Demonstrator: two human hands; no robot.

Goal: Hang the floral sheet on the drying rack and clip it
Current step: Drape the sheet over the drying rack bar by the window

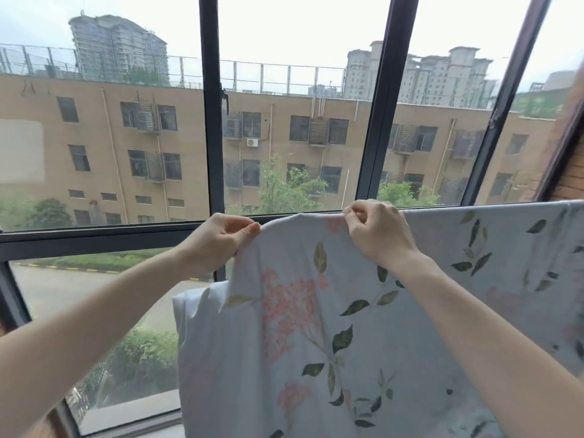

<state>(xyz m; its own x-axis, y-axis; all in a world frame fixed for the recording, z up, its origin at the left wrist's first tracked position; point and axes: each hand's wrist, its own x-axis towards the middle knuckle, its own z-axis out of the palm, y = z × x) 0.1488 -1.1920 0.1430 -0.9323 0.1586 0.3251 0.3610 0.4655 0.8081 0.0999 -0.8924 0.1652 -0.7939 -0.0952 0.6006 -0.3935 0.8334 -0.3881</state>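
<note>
The floral sheet (303, 336) is pale blue with pink blossoms and green leaves. It hangs in front of me, its top edge running level to the right at about the height of my hands. My left hand (218, 238) pinches the sheet's top left corner between thumb and fingers. My right hand (376, 232) pinches the top edge a little further right, with a slack arc of cloth between the two hands. The drying rack's bar is hidden under the cloth. No clip is in view.
A large window with dark frames (211, 121) stands right behind the sheet, its horizontal rail (94, 238) at hand height. A brick wall (572, 172) closes the right side. Outside are tan apartment blocks and trees.
</note>
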